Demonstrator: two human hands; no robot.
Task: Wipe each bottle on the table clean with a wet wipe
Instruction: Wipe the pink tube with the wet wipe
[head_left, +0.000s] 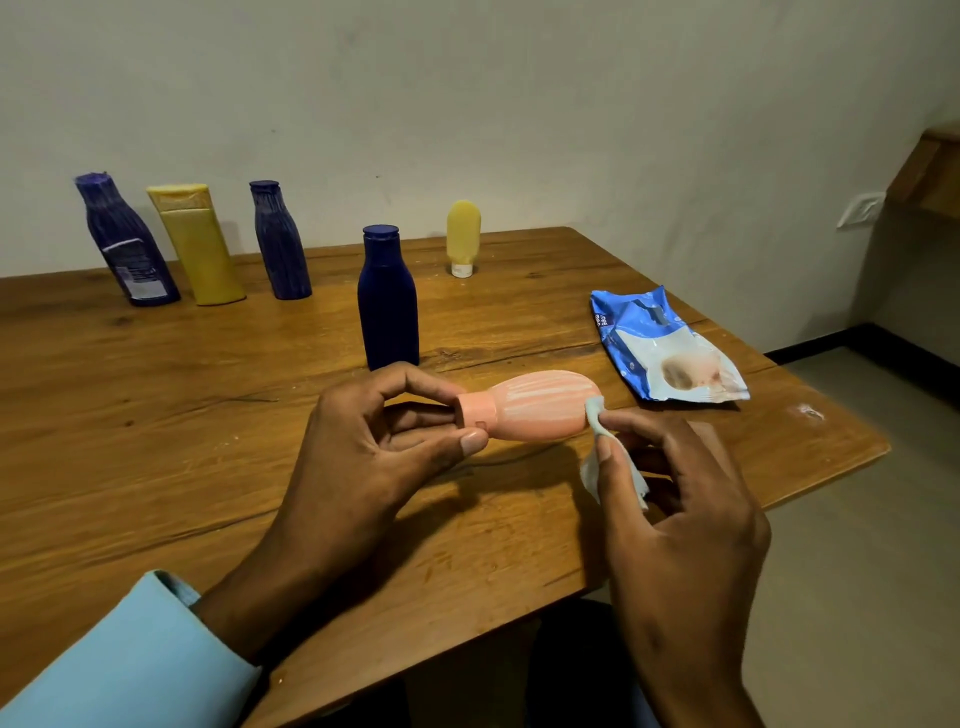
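Now we wipe the pink bottle (540, 405) over the wooden table (156, 415).

Largest first: the table; then the wipe pack (670, 353), lying flat at two o'clock from our hands; then five bottles standing from ten to twelve o'clock, the dark blue bottle (388, 306) nearest. Our left hand (384, 441) pinches the pink bottle's cap, holding it sideways above the table. Our right hand (675, 488) pinches the wet wipe (597, 415) against the bottle's rounded end.
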